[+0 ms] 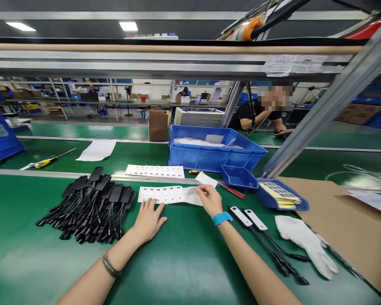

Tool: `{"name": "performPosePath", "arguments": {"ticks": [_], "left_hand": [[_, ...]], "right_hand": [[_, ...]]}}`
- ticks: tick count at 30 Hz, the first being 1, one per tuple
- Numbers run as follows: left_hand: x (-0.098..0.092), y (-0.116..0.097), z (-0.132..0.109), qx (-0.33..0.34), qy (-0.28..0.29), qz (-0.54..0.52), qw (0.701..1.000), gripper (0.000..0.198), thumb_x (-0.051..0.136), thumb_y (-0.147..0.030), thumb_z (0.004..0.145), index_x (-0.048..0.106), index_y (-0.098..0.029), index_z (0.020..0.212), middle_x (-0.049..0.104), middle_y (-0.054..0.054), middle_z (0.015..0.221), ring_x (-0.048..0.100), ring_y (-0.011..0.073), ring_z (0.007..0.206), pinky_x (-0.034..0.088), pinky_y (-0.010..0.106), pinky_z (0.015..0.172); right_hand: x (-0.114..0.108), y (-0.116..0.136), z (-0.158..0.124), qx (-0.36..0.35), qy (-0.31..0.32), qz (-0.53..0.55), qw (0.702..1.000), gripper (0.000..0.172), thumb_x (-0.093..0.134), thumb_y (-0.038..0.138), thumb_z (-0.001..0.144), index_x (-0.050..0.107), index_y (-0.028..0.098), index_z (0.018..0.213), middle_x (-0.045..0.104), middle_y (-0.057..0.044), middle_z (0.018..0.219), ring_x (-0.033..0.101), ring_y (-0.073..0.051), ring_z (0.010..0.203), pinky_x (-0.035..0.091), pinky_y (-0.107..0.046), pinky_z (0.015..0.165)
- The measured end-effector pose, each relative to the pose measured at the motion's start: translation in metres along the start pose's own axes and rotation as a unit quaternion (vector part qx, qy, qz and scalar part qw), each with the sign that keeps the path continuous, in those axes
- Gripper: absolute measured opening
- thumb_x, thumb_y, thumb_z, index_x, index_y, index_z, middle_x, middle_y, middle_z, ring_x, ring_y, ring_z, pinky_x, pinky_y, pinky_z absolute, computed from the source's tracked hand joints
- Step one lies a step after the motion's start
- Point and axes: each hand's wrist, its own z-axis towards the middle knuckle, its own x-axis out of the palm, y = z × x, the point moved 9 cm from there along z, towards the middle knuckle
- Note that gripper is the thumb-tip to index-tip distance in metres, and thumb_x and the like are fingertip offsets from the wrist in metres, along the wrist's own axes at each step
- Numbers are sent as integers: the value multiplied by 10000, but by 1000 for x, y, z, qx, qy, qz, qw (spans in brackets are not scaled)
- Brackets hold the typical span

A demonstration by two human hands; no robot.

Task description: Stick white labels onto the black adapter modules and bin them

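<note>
On the green bench (184,262), the sticker sheet (165,194) lies flat under the spread left hand (149,220); the right hand (212,199) pinches its right end.

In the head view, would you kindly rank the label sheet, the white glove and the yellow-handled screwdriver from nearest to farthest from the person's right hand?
1. Label sheet: touched by the right hand.
2. White glove: farther right on the mat.
3. Yellow-handled screwdriver: far left, beyond the rail.
</note>
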Motion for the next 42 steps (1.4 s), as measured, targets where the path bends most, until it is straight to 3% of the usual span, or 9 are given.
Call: {"name": "performPosePath", "arguments": {"ticks": [6, 12, 15, 17, 21, 25, 28, 32, 42], "left_hand": [[-45, 26, 9, -45, -65, 45, 996, 408, 514, -242, 890, 508, -170, 1291, 529, 171, 1268, 506, 320, 1154, 443, 434, 953], [-165, 126, -30, -274, -259, 162, 912, 545, 373, -284, 932, 278, -17, 1397, 412, 309, 1341, 337, 452, 1269, 308, 608, 984], [-181, 163, -48, -354, -236, 207, 881, 607, 472, -330, 899, 302, 22, 1363, 638, 251, 978, 564, 401, 1039, 392, 531, 929], [-180, 168, -51, -359, -222, 199, 885, 611, 490, -333, 885, 312, 10, 1359, 657, 194, 839, 630, 367, 855, 457, 486, 831], [-190, 131, -47, -295, -322, 98, 895, 606, 539, -364, 843, 363, -120, 1369, 591, 158, 1063, 628, 310, 839, 502, 423, 752], [-154, 80, -24, -214, -272, -275, 897, 503, 654, -392, 762, 527, -201, 1210, 530, 69, 1035, 557, 134, 603, 494, 279, 547], [-83, 23, -9, -196, -72, -610, 765, 440, 735, -368, 718, 544, -178, 1066, 555, 19, 876, 468, 74, 515, 383, 185, 406], [-24, -31, -18, -229, 51, -753, 615, 396, 718, -334, 781, 480, -159, 1045, 638, 94, 960, 603, 130, 708, 537, 260, 669], [-4, -65, -26, -175, 135, -757, 615, 479, 639, -200, 806, 373, -198, 1203, 640, 104, 998, 656, 247, 916, 492, 438, 899]], "right_hand": [[-26, 0, -26, 66, -107, 162, 979, 360, 524, 508, 831, 556, 158, 909, 570, -50, 820, 544, -174, 732, 464, -318, 685], [0, 30, -64, 68, -11, 232, 970, 276, 550, 471, 870, 555, 195, 881, 544, -15, 792, 525, -161, 714, 428, -306, 698], [9, 42, -69, 56, 24, 235, 970, 265, 533, 461, 887, 543, 196, 889, 541, -21, 808, 525, -167, 722, 430, -310, 691], [9, 47, -70, 52, 29, 244, 968, 257, 532, 452, 892, 539, 195, 888, 537, -22, 806, 528, -167, 720, 437, -311, 690], [4, 48, -71, 59, 19, 284, 957, 238, 550, 436, 888, 529, 199, 890, 526, -10, 789, 535, -152, 684, 452, -300, 666], [-1, 46, -71, 77, 14, 328, 941, 224, 571, 423, 882, 511, 208, 896, 518, 9, 749, 525, -135, 641, 448, -281, 623], [-1, 47, -71, 91, 25, 364, 927, 223, 571, 420, 881, 497, 210, 867, 498, 19, 725, 504, -127, 609, 431, -263, 571], [1, 50, -73, 112, 46, 399, 909, 231, 562, 424, 883, 489, 210, 835, 458, 33, 692, 465, -109, 556, 398, -238, 505], [13, 76, -82, 76, 133, 305, 940, 212, 598, 364, 860, 518, 183, 784, 467, 39, 648, 405, -70, 469, 332, -212, 443]]}}
